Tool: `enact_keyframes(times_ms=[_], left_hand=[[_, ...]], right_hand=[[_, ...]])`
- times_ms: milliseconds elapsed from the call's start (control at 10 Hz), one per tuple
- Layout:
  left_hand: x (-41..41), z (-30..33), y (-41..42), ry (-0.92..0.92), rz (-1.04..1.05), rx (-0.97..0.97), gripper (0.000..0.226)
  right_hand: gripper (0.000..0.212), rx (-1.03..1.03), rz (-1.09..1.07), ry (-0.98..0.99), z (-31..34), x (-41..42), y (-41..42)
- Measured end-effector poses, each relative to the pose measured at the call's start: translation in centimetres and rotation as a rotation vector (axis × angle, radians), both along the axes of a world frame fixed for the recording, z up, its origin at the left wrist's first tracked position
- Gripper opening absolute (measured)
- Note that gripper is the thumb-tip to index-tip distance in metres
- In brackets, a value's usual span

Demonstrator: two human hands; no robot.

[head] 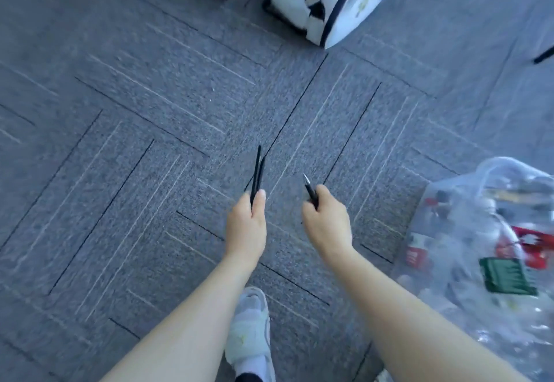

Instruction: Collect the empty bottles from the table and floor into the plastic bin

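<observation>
Grey carpet underfoot, blurred by motion; white bag at twelve o'clock, shoe at six. Left hand pinched round two thin black sticks; right hand closed on a pen. Hands apart, neither holding a bottle. Clear sack of bottles at four o'clock, just beside the right arm; no rigid bin in sight. Probably best: put pens aside first, free both hands, then scan for loose bottles.

The clear bag of blurred bottles is cut off at the right edge.
</observation>
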State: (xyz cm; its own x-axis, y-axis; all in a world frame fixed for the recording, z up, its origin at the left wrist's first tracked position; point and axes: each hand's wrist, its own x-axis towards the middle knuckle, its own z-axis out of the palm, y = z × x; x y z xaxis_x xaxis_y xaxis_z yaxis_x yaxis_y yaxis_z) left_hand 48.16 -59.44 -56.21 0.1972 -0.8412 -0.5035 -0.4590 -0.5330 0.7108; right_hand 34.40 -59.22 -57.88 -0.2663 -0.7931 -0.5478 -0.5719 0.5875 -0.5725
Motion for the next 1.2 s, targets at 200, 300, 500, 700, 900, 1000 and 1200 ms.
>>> enact_keyframes(times_ms=[200,300,500,700,900,1000,1200], left_hand=[[-14.4,20.3,-2.5,0.316,-0.259,-0.129,0.025],[-22.1,31.1,-1.5,0.495,-0.426,-0.196,0.023],[-40.2,50.1,5.7,0.831,-0.828,-0.254,0.024],[-56.6,59.8,18.3,1.011,-1.016,-0.098,0.022],[-66.5,61.0,25.9,1.039,-1.107,-0.122,0.019],[-68.9,59.2,27.2,1.011,-1.130,-0.110,0.013],[-68.3,59.1,26.7,0.954,-1.301,-0.150,0.013]], right_hand=[[0.035,-0.441,-0.584,-0.207,25.1,-13.6,1.3],[0.046,-0.636,-0.846,-0.253,38.0,-21.0,4.0],[0.045,-1.227,-1.321,-0.113,58.7,-36.7,16.5],[0.036,-1.620,-1.630,0.052,66.5,-48.4,30.3],[0.040,-1.599,-1.665,0.014,65.3,-55.5,34.9],[0.045,-1.527,-1.645,0.025,63.1,-56.8,35.1],[0.034,-1.478,-1.509,0.124,60.1,-56.0,36.5]])
